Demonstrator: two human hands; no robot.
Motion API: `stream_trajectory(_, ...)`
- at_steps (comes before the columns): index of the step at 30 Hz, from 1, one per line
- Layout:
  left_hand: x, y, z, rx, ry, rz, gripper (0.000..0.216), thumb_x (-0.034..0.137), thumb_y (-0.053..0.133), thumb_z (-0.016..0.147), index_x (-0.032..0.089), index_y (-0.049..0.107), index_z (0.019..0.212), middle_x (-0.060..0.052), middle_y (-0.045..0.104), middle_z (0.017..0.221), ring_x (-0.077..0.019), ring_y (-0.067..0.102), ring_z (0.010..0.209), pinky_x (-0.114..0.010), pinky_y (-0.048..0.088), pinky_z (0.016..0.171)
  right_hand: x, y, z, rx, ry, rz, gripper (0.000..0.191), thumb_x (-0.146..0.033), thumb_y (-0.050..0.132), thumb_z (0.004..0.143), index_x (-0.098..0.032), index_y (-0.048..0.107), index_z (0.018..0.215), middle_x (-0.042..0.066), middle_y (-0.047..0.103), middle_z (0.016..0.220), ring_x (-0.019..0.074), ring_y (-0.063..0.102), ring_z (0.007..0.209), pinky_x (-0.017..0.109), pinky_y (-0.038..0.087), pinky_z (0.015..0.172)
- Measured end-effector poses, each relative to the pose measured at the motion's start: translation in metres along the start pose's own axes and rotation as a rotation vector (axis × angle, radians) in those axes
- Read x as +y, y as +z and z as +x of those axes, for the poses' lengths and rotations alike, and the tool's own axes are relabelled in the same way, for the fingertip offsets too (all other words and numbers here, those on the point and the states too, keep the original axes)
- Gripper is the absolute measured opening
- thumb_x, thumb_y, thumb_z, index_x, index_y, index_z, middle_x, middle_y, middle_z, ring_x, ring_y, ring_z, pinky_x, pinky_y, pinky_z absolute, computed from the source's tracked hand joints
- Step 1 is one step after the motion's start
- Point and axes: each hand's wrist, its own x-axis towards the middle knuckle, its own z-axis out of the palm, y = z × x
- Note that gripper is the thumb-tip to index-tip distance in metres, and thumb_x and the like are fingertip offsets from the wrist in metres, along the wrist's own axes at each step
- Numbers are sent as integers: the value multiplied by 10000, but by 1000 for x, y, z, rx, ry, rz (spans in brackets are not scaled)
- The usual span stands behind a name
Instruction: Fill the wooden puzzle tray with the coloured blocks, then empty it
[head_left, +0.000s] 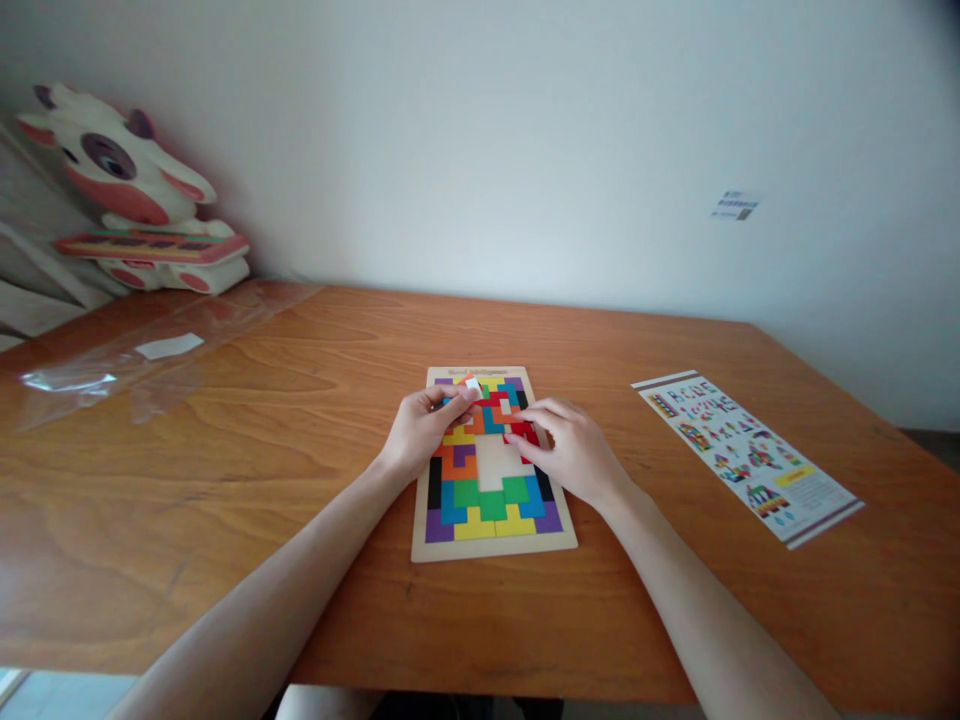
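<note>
A wooden tray puzzle [495, 548] filled with coloured block pieces lies flat in front of me, with a bare patch right of its middle. Over its upper left part, my left hand [429, 428] pinches a small white puzzle piece [473, 387] between thumb and fingers. My right hand [574, 448] hovers at the tray's right side, thumb and fingertips apart. A red puzzle piece [527, 433] shows between and under those fingers; whether they touch it is unclear. Green pieces [493, 506] border the bare patch below. My hands cover parts of both side edges.
A printed pattern sheet [750, 455] lies to the right on the wooden table [300, 580]. At the left is a clear plastic bag [97, 375] with a white slip. A cow-shaped toy keyboard [150, 245] stands at the back left, by the wall [480, 150].
</note>
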Motion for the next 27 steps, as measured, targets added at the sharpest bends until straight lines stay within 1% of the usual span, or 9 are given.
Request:
stream_trajectory(2, 0, 0, 0, -9, -1, 9, 441, 528, 875, 599, 151, 734, 777, -32, 712, 753, -106, 626, 651, -240, 535, 684, 3, -6, -2, -3, -17, -27, 171, -367, 689, 889, -247, 775, 976, 65, 707, 930, 240, 652, 884, 446, 538, 839)
stream_trajectory(4, -1, -1, 0, -16, 6, 25, 431, 531, 866, 616, 154, 736, 780, -32, 713, 748, -105, 625, 650, -235, 530, 678, 4, -11, -4, -20, -59, -46, 183, -376, 683, 894, -245, 790, 963, 74, 691, 907, 239, 632, 867, 441, 542, 819)
stream_trajectory(8, -2, -2, 0, -17, 21, 75, 451, 556, 849, 631, 155, 740, 806, -44, 711, 737, -124, 628, 656, -240, 524, 652, 4, -15, -6, -91, -133, -64, 177, -355, 680, 894, -268, 798, 994, 92, 674, 989, 245, 602, 920, 452, 546, 841)
stream_trajectory(12, -2, -2, 0, -21, 22, 87, 457, 565, 842, 636, 155, 746, 814, -50, 719, 752, -126, 629, 664, -242, 523, 661, 2, -14, -6, -140, -158, -64, 196, -353, 648, 912, -269, 796, 1010, 99, 682, 1067, 261, 598, 980, 491, 537, 898)
stream_trajectory(15, -2, -2, 0, -19, 20, 72, 444, 551, 853, 627, 161, 749, 811, -45, 728, 772, -125, 636, 668, -244, 526, 672, -1, -9, -7, -148, -164, -57, 222, -357, 632, 921, -261, 783, 1053, 103, 681, 1098, 267, 603, 1012, 505, 523, 940)
stream_trajectory(20, -2, -1, -1, -20, 27, 89, 433, 543, 850, 639, 166, 757, 833, -44, 733, 791, -131, 643, 677, -240, 524, 660, -7, -3, -9, -139, -138, -33, 257, -339, 628, 921, -224, 756, 1113, 112, 671, 1104, 270, 617, 1028, 495, 514, 960)
stream_trajectory(24, -2, -2, -1, -32, 43, 99, 391, 527, 840, 670, 174, 756, 814, -37, 724, 751, -122, 632, 663, -234, 518, 660, -3, -13, -7, -79, -39, -12, 334, -377, 688, 878, -239, 706, 1181, 95, 656, 1083, 272, 622, 1033, 467, 523, 934)
stream_trajectory(27, -3, -4, 0, -48, 56, 109, 379, 527, 825, 695, 175, 757, 819, -44, 723, 745, -130, 633, 669, -244, 522, 663, 8, -24, -7, -79, 36, 22, 291, -414, 719, 853, -253, 718, 1095, 66, 657, 1021, 249, 634, 991, 419, 527, 886)
